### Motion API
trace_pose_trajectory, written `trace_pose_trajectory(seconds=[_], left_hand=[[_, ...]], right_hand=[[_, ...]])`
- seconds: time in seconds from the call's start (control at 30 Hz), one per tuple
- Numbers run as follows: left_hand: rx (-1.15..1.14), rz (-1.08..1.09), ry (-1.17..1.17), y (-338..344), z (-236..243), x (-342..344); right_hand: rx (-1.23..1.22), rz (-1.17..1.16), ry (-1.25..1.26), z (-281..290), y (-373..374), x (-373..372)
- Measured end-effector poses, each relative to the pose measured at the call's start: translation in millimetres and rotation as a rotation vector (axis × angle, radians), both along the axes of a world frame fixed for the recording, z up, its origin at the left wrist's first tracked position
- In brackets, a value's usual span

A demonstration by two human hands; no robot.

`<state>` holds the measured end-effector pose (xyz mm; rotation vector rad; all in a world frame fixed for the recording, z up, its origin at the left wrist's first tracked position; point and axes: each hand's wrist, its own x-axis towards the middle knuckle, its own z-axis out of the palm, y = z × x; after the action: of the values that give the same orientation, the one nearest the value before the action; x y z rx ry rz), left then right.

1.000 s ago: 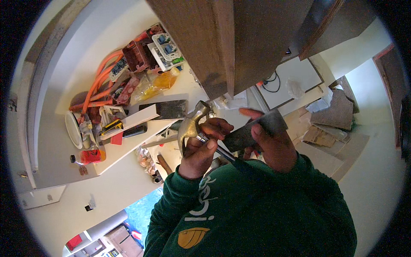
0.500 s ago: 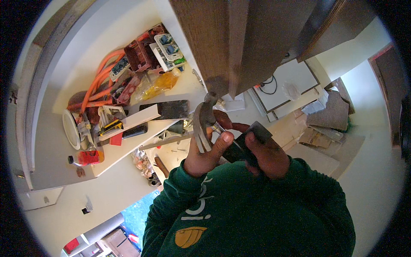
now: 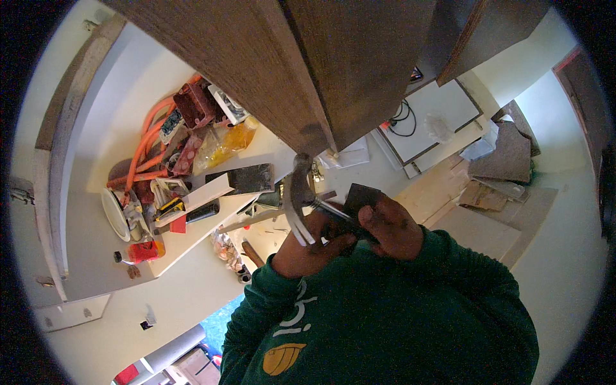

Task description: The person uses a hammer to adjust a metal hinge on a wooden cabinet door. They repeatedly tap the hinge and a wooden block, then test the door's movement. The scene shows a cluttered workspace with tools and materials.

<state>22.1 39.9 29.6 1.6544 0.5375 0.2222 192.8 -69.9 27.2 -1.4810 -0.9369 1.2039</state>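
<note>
Left hand (image 3: 296,252): grip closed on the claw hammer (image 3: 297,189), near its head. Right hand (image 3: 399,230): grip narrow, holding a dark flat piece (image 3: 361,194), thumb over its face. Hammer sits before the green sweatshirt (image 3: 404,314), shaft crossing just beside the piece; contact, I cannot tell. Beyond, worktop (image 3: 282,158) bears orange tubing (image 3: 149,136) and a red-labelled bottle (image 3: 144,251).
</note>
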Motion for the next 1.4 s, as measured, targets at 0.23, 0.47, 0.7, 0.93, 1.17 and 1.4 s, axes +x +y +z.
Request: trace_pose_trajectory(seconds=[0.23,0.47,0.7,0.93,1.17,1.4], left_hand=[[0.119,0.094,0.251,11,-41,-34],[0.278,0.375,0.666,-2,-133,-134],[0.296,0.166,1.034,-53,-262,-282],[0.400,0.018,1.027,-75,-323,-417],[0.334,0.111,1.086,-72,-310,-416],[0.257,0.195,1.051,-51,-310,-380]], right_hand=[[-0.102,0.180,-0.106,-13,-8,55],[0.120,0.313,-0.454,-82,-19,70],[-0.005,0.260,-0.358,-97,9,28],[0.160,0.018,-0.396,-133,36,6],[0.192,-0.013,-0.440,-149,55,6],[0.223,0.033,-0.449,-140,59,9]])
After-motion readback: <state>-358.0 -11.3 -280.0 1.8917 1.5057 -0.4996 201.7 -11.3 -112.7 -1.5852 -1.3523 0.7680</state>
